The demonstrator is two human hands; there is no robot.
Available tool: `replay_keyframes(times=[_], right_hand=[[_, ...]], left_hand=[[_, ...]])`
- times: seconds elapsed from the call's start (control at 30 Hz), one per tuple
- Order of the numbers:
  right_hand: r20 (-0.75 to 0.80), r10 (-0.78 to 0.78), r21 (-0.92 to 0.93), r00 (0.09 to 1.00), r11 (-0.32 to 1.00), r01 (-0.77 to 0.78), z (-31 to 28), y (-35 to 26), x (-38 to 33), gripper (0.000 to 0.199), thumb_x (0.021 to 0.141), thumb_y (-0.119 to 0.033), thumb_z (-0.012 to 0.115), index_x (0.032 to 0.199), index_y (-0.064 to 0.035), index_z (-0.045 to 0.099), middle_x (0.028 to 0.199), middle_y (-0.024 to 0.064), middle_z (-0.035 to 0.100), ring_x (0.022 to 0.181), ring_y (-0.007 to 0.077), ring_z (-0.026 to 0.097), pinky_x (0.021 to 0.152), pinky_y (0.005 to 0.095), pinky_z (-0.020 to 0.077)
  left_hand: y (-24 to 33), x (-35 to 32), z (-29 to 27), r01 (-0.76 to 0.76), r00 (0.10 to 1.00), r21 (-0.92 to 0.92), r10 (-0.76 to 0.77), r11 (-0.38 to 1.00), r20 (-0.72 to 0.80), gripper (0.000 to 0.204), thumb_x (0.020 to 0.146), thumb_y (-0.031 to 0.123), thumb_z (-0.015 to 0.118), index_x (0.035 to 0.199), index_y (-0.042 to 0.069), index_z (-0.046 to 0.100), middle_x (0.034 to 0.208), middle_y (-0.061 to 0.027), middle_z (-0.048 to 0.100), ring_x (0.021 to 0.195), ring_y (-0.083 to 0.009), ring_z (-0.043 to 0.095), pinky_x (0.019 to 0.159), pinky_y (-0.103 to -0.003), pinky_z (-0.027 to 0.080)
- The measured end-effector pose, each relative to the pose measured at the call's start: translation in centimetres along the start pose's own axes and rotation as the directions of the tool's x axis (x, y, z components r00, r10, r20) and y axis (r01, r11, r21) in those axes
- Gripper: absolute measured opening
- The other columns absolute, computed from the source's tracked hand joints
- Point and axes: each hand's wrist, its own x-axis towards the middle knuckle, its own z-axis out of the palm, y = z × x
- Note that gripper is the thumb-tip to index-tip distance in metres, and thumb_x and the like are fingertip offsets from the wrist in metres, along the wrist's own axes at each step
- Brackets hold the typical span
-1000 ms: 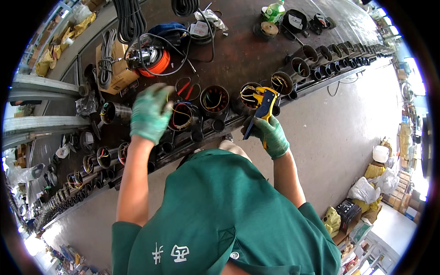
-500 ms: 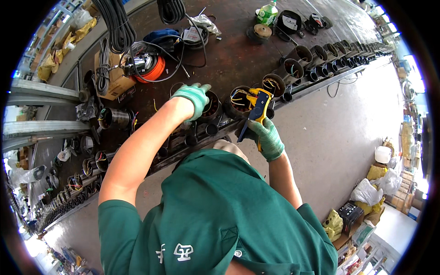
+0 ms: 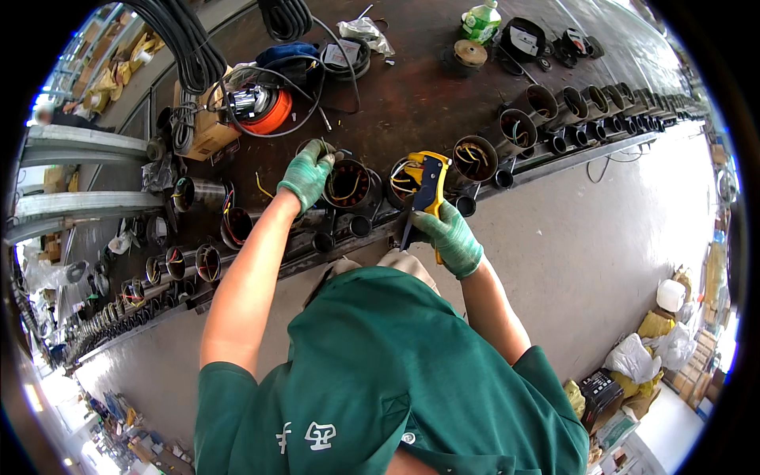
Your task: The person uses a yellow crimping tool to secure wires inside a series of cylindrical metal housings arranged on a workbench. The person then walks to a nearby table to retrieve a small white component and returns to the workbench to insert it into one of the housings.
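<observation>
My right hand point(image 3: 454, 241), in a green glove, is closed round the handles of a yellow and dark blue wire stripper point(image 3: 430, 184). The tool's yellow head is at the rim of an open metal cylinder with pale wires point(image 3: 401, 174). My left hand point(image 3: 309, 176), gloved too, is to the left of another cylinder point(image 3: 346, 184) that has a yellow wire and reddish-brown slots inside. Its fingers are bent together over a rim behind it; what they hold, if anything, is hidden. Beside the stripper, to the right, a further cylinder point(image 3: 475, 161) shows yellow and white wires.
More cylinders point(image 3: 518, 131) line the bench edge both ways, with small black tubes point(image 3: 360, 226) in front. On the dark bench point(image 3: 396, 103) are an orange-based machine point(image 3: 267, 112), a cardboard box point(image 3: 212, 136), a green bottle point(image 3: 480, 24) and a spool point(image 3: 469, 54). Black cable coils point(image 3: 186, 47) hang at upper left.
My left hand has moved left, off the top of the slotted cylinder, and its fingers have bent in. My right hand and the wire stripper have shifted slightly left, the tool now more upright.
</observation>
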Motion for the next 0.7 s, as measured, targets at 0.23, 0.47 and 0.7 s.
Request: replay_keyframes(times=[0.23,0.47,0.7], right_hand=[[0.151,0.024,-0.072,0.988,0.997,-0.013,2.2,-1.6,1.5,0.035,0.094,-0.020,0.070,0.123,-0.0027,0.061,0.098,-0.0013,0.064,0.086,0.0092,0.061,0.081,0.0286,0.0536],[0.086,0.031,0.057,0.996,0.998,-0.036,4.1,1.2,2.0,0.025,0.095,-0.015,0.068,0.115,-0.0003,0.064,0.097,0.0002,0.065,0.084,0.0089,0.059,0.074,0.0276,0.0503],[0.076,0.126,0.140,0.989,0.981,-0.135,6.2,0.2,0.7,0.037,0.089,0.000,0.056,0.126,-0.0001,0.059,0.106,0.0094,0.069,0.093,0.0226,0.071,0.085,0.0388,0.0631]], left_hand=[[0.4,-0.8,1.5,-0.080,0.969,0.258,0.136,0.963,-0.207,0.017,0.100,0.011,0.060,0.113,0.004,0.068,0.098,-0.0172,0.074,0.091,-0.0306,0.072,0.084,-0.037,0.055],[2.0,-1.3,0.2,-0.102,0.977,0.173,0.132,0.980,-0.169,0.023,0.096,0.025,0.070,0.111,0.007,0.069,0.101,-0.0192,0.073,0.093,-0.0345,0.070,0.083,-0.042,0.054],[0.3,-2.4,0.1,-0.237,0.946,0.016,0.235,0.971,-0.225,0.012,0.096,0.014,0.071,0.103,0.005,0.068,0.087,-0.0125,0.071,0.080,-0.0245,0.068,0.075,-0.038,0.052]])
